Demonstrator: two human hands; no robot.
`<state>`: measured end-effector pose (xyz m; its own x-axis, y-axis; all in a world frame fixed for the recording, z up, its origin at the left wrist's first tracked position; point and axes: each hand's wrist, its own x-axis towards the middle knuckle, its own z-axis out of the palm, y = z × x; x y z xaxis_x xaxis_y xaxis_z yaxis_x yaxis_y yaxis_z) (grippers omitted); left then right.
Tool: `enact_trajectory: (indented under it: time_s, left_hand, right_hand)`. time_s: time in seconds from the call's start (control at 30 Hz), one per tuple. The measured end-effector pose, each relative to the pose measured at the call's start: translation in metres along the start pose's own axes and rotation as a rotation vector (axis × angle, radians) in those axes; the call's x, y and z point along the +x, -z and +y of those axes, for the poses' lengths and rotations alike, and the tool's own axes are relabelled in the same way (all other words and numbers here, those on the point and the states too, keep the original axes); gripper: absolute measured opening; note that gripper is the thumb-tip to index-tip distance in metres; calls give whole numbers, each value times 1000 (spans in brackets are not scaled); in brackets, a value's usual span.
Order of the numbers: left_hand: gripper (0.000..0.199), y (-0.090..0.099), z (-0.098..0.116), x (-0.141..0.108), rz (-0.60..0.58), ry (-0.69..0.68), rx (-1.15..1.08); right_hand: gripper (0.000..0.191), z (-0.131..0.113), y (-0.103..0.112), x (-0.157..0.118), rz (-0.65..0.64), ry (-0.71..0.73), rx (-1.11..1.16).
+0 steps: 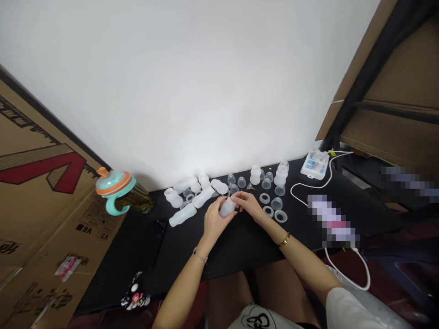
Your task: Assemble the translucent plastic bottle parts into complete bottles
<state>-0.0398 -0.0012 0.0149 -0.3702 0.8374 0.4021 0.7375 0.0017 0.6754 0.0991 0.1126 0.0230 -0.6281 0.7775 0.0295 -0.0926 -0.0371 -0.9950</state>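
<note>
My left hand (216, 219) is wrapped round a small white translucent bottle (227, 208), held tilted just above the black table (233, 249). The fingers of my right hand (248, 204) are closed at the bottle's neck; what lies between the fingertips is partly hidden. Left of my hands, several white bottles lie on their sides, among them one long bottle (183, 214). To the right are clear domed caps (276, 203) and flat translucent rings (280, 216). A white bottle (255, 175) stands upright behind them, near another upright bottle (281, 176).
At the left stands a cup with a teal and orange lid (115, 182), beside a large cardboard box (44, 183). A dark phone (156, 242) lies near it. At the right are a white compartment case (314, 164), a white cable (308, 186) and a blurred-out object (332, 219).
</note>
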Motion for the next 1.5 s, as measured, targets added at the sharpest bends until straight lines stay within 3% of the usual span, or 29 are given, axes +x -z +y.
enact_trajectory:
  time_s: [0.53,0.77,1.1,1.5]
  left_hand:
    - [54,0,-3,2,38,-99,13]
    - [55,2,-7,6,-26,5,-128]
    - [46,7,0,8,-149,137,-374]
    - [45,5,-3,7,-211,158,-352]
  right_hand:
    - [37,0,0,0,37,10,3]
    - [36,-4,-1,-2,105,-4,34]
    - [35,-4,0,-3,88,-4,117]
    - [33,-7,0,-4,41,-7,129]
